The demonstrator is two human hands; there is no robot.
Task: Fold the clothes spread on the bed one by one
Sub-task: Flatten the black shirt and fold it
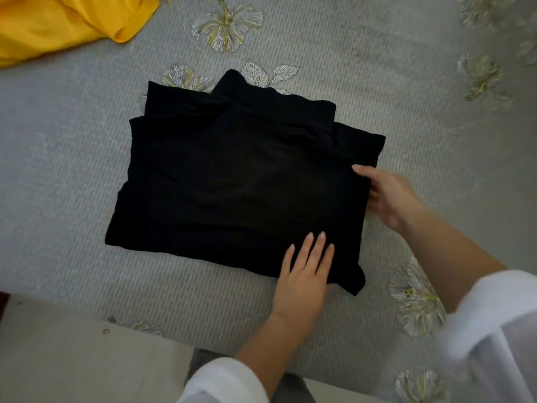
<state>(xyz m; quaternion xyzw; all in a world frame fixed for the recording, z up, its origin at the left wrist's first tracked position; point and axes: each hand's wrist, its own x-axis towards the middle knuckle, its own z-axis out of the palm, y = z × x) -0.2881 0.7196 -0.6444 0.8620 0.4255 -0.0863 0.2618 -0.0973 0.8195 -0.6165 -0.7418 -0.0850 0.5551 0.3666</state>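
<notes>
From the head camera, looking down, the black garment lies folded into a rough rectangle about the middle of the bed, its long sides running left to right and a little askew to the bed's near edge. Several layers show along its far side, where a narrower fold sits on top and a small peak of cloth pokes out beyond it. The left hand rests flat on the garment's near right corner, fingers straight and close together, palm down, pressing on the cloth and holding nothing. The right hand is at the garment's right edge: the thumb lies on top of the cloth and the fingers curl in against the edge, so it pinches the fold there. Both forearms are bare, coming in from the near right, and each ends in a white sleeve pushed up the arm. The bed is covered in a grey ribbed sheet printed with pale flowers. A yellow cloth lies bunched at the far left corner of the bed, well apart from the black garment. Beyond the bed's near edge, at the lower left, there is a pale flat surface; I cannot tell what it is.
</notes>
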